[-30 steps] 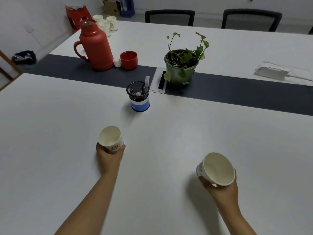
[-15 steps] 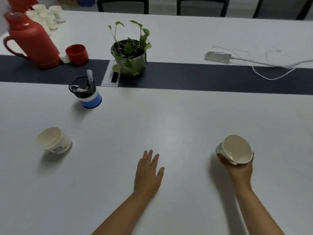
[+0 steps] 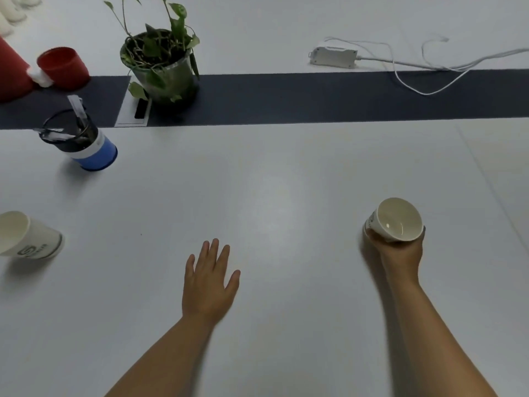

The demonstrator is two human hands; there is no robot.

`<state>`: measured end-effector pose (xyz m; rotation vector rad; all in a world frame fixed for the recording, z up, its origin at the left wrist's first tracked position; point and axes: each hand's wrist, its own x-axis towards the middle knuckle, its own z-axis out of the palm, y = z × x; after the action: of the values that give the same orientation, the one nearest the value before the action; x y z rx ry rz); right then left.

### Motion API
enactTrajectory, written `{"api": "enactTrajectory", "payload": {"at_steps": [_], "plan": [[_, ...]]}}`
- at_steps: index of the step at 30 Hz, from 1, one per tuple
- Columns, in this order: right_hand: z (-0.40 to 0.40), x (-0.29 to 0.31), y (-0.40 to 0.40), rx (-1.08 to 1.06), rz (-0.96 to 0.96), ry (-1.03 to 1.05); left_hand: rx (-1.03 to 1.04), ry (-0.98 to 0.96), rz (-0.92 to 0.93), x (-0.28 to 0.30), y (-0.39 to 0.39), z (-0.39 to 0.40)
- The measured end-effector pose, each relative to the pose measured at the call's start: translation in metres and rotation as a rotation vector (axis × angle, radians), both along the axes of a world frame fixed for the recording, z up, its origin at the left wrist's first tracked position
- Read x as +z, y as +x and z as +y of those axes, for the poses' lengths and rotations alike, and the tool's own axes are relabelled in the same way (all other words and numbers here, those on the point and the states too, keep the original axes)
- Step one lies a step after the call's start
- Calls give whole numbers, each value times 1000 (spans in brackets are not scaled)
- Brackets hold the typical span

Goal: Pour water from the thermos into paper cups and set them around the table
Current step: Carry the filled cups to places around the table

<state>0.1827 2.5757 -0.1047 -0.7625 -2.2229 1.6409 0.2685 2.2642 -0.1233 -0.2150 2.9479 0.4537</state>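
**One cup in hand, one on the table**

The right hand [image 3: 400, 253] grips a paper cup [image 3: 396, 220] from below, its mouth tipped toward the camera. The left hand [image 3: 209, 282] is flat above the white table [image 3: 286, 181], fingers straight and spread, holding nothing. A second paper cup [image 3: 28, 236] stands at the left edge. The red thermos [image 3: 11, 70] sits on the dark centre strip [image 3: 315, 96], beside one red lid [image 3: 63, 67]. One potted plant [image 3: 160, 61], one pen holder [image 3: 80, 138] and one white power adapter [image 3: 333, 55] also show.
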Motion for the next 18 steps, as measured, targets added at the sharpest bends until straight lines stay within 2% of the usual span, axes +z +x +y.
{"api": "enactTrajectory", "payload": {"at_steps": [12, 18], "plan": [[-1, -2, -6, 20, -6, 11, 11, 31, 9, 3, -1, 1], [-3, 2, 10, 98, -19, 1, 7, 60, 27, 2, 0, 1]]}}
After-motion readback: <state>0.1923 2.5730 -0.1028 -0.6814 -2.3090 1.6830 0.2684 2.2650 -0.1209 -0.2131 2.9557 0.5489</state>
